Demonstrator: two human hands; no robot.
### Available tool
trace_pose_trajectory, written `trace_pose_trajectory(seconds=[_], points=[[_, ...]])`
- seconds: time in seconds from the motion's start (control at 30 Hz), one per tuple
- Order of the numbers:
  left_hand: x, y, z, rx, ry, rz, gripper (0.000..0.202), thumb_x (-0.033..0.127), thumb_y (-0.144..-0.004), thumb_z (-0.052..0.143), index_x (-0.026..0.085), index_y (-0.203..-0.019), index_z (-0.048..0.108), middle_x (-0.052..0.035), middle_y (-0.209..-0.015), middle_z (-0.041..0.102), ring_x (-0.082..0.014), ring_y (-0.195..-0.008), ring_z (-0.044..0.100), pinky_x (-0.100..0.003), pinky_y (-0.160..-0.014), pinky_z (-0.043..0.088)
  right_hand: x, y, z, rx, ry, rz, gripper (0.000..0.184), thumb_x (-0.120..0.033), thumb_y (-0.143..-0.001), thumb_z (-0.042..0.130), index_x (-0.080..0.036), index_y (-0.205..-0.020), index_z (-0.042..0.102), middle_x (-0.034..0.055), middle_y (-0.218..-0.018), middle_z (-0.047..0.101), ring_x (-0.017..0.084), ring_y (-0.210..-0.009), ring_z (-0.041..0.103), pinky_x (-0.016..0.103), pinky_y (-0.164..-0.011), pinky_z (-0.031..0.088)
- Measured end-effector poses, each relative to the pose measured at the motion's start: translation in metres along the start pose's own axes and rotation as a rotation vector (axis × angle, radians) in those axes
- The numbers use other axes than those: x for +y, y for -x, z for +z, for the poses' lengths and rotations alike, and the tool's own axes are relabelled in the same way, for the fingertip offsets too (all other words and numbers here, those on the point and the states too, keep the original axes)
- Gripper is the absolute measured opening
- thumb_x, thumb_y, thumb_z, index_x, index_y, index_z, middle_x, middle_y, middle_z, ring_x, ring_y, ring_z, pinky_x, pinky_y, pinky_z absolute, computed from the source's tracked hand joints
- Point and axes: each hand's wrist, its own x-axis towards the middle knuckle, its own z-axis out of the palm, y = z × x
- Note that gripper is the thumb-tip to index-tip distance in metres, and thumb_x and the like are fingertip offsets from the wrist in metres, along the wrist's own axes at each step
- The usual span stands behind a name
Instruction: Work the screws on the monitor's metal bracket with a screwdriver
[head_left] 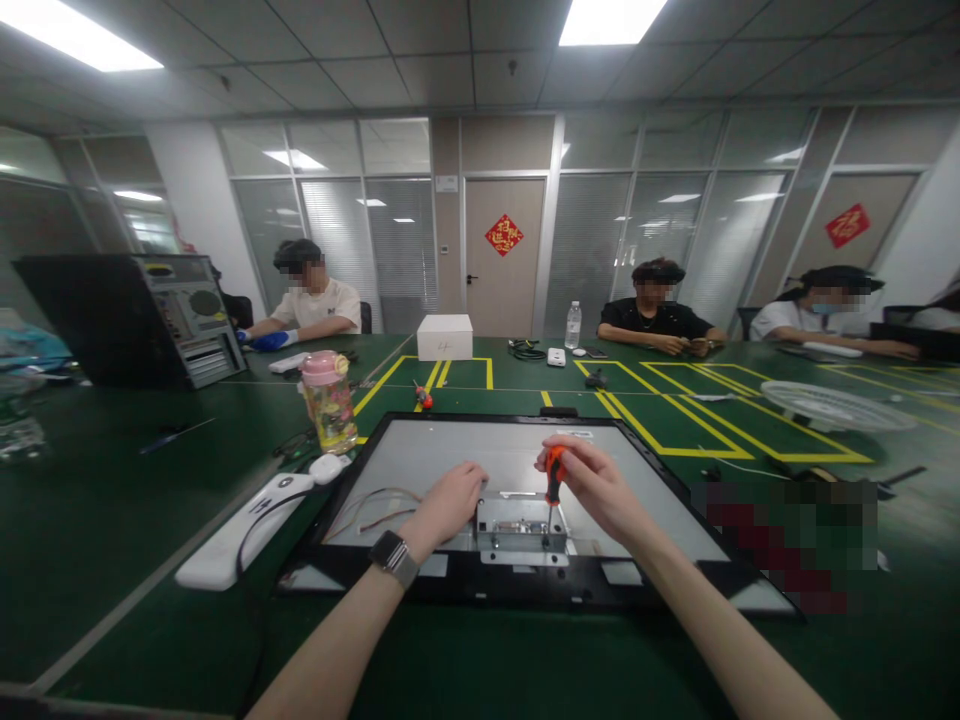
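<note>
A flat display panel (645, 490) with a black frame lies on the green table in front of me. On its near half sits a metal bracket box (517, 542) with ports along its side. My right hand (596, 485) grips an orange and black screwdriver (554, 475), held upright with its shaft pointing down at the bracket's right part. My left hand (454, 500), with a watch on the wrist, rests at the bracket's left edge; its fingers are curled, and what they hold, if anything, is hidden. Loose thin wires (375, 510) lie on the panel to the left.
Left of the panel are a white power bank-like device (244, 530) with a cable, a pink-lidded bottle (328, 405) and a black computer case (135, 310). A second red screwdriver (424, 396) and a white box (445, 338) stand beyond. Several people sit across the table.
</note>
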Motion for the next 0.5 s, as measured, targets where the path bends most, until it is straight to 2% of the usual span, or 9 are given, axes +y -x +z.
trace_pose_trajectory(seconds=[0.17, 0.37, 0.43, 0.5], points=[[0.0006, 0.0001, -0.0009, -0.004, -0.002, 0.005, 0.033, 0.014, -0.096, 0.031, 0.014, -0.112, 0.059, -0.0103, -0.115, 0.060, -0.0192, -0.110, 0.055, -0.032, -0.100, 0.041, 0.0001, -0.0011, 0.0015, 0.006, -0.042, 0.011, 0.031, -0.047, -0.083, 0.063, -0.024, -0.103, 0.067, 0.0054, -0.089, 0.069, 0.021, -0.085, 0.064, 0.038, -0.081, 0.050], [-0.0004, 0.0000, -0.0002, -0.001, 0.007, 0.006, 0.033, 0.015, -0.096, 0.031, 0.015, -0.113, 0.059, -0.0101, -0.117, 0.060, -0.0191, -0.111, 0.055, -0.032, -0.100, 0.041, 0.0059, -0.0038, -0.0046, 0.165, 0.247, -0.156, 0.023, -0.039, -0.075, 0.073, -0.026, -0.093, 0.069, 0.0013, -0.084, 0.062, 0.018, -0.075, 0.058, 0.033, -0.071, 0.050], [-0.0002, 0.0002, -0.0004, 0.001, 0.011, 0.005, 0.033, 0.015, -0.096, 0.031, 0.016, -0.112, 0.059, -0.0093, -0.116, 0.060, -0.0188, -0.109, 0.055, -0.032, -0.100, 0.041, 0.0059, -0.0029, -0.0047, 0.194, 0.342, -0.224, 0.020, -0.038, -0.077, 0.070, -0.026, -0.094, 0.070, 0.0024, -0.086, 0.060, 0.019, -0.077, 0.057, 0.034, -0.072, 0.050], [0.0002, 0.0004, -0.0007, 0.005, 0.014, 0.001, 0.033, 0.016, -0.096, 0.031, 0.016, -0.112, 0.060, -0.0092, -0.115, 0.061, -0.0188, -0.108, 0.056, -0.032, -0.099, 0.042, 0.0053, -0.0012, -0.0030, 0.185, 0.401, -0.261, 0.022, -0.038, -0.084, 0.061, -0.026, -0.101, 0.069, 0.0048, -0.093, 0.061, 0.022, -0.084, 0.059, 0.036, -0.077, 0.050]])
